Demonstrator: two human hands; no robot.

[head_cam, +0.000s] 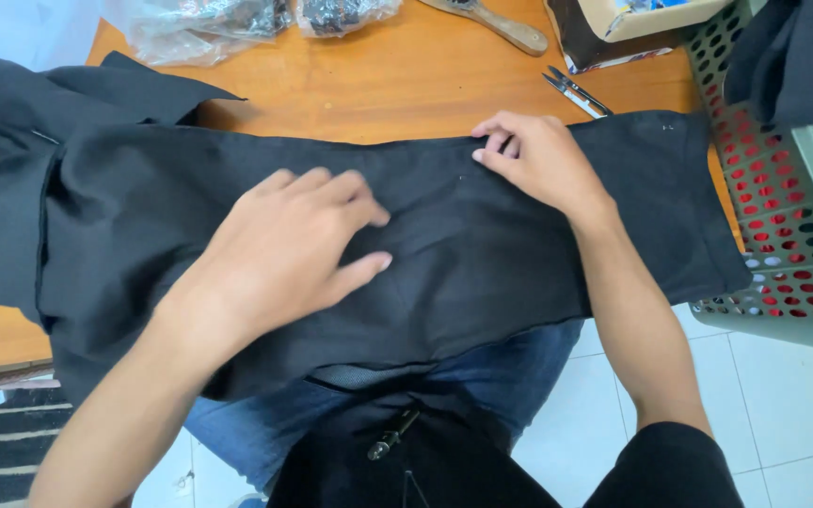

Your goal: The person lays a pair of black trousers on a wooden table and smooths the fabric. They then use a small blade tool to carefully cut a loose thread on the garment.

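Scene evenly and brightly lit, soft daylight. Faint shadows cast under the left hand (284,245) on the black cloth (482,254), where detail is lost. Mild glare noted on the far plastic bags (204,28). Focus sharp; slight stretching at edges.

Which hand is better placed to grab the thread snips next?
Right, probably. The right hand pinches the black garment edge just below the snips; the left hand lies flat mid-garment, farther off.

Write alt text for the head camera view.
A person's left hand lies flat on a black garment spread across a wooden table, while the right hand pinches its far edge. Small snips lie beyond; a perforated plastic basket stands right.
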